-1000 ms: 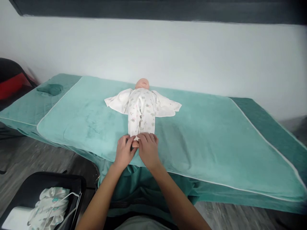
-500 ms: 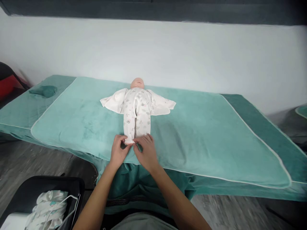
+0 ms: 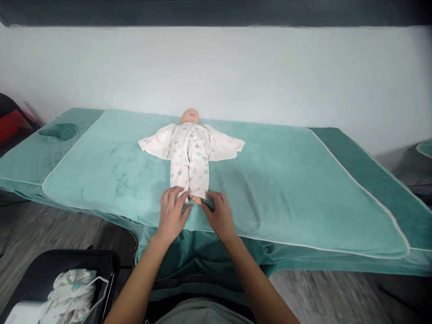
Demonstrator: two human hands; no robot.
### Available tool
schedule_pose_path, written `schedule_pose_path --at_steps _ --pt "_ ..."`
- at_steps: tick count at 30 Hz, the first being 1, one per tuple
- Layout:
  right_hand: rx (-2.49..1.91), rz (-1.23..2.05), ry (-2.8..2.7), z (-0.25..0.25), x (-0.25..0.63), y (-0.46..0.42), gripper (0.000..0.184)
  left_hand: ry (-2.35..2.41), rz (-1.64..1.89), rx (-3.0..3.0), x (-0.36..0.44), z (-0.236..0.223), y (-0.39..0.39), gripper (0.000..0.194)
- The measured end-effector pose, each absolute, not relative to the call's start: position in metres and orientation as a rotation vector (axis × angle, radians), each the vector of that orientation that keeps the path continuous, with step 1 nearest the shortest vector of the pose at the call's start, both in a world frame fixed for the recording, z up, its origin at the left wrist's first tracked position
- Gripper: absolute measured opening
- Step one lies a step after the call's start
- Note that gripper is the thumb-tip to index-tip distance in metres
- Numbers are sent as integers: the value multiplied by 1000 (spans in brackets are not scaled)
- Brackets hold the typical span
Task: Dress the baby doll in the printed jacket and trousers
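Note:
A baby doll [image 3: 190, 115] lies on its back on the bed, head toward the wall. It wears a white long-sleeved top [image 3: 158, 142] with sleeves spread to both sides, and printed baby trousers [image 3: 198, 168] over its body and legs. A bare foot [image 3: 196, 199] pokes out of the right-hand trouser leg. My left hand [image 3: 172, 213] is closed at the inner side of that leg's hem, its fingers also lying over the left-hand leg's end. On the outer side of the same hem, my right hand [image 3: 218, 215] pinches the cloth between thumb and fingers.
A green cover [image 3: 303, 189] drapes the long bed, which has a face hole [image 3: 60, 131] at its left end. A white wall [image 3: 216, 72] stands behind. At lower left, a black chair [image 3: 43, 265] carries patterned cloth [image 3: 72, 292] and a white hanger [image 3: 105, 292].
Both hands have moved from the left-hand trouser leg's hem to the right-hand one. My right hand has shifted outward, and the doll's foot now shows between the hands.

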State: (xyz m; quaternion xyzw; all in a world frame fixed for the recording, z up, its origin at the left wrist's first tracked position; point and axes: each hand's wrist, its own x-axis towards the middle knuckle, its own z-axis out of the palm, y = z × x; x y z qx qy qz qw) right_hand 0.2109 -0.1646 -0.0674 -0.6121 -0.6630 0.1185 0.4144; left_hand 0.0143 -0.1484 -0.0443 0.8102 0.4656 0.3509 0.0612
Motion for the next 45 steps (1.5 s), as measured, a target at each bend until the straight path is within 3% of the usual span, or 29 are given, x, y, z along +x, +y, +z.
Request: schedule_pose_path --at_steps 3,7,15,23,27,32,37,45 --pt "-1584 277 -1743 -64 209 -157 13 1377 880 2573 27 -33 -141 51" --pt "-1429 370 -1718 -48 208 -153 12 1345 810 2632 35 -24 -131 42" --pt "-1147 375 -1716 -14 215 -177 8 1218 1177 2373 42 -19 -133 21" --pt "-1179 508 -1902 -35 232 -174 9 1085 1182 2301 28 -33 -145 16" --pt "-1155 568 -2011 -38 248 -158 16 1061 1198 2258 11 -33 -139 12" --pt "-1447 155 -1978 -45 264 -95 29 1534 1288 2180 -19 -46 -82 17" --pt "-1669 -121 -2163 -49 256 -32 52 1926 881 2296 -23 -50 -17 39" --pt "-1823 -28 -2203 -59 252 -20 63 1955 456 2491 -2 -28 33 30"
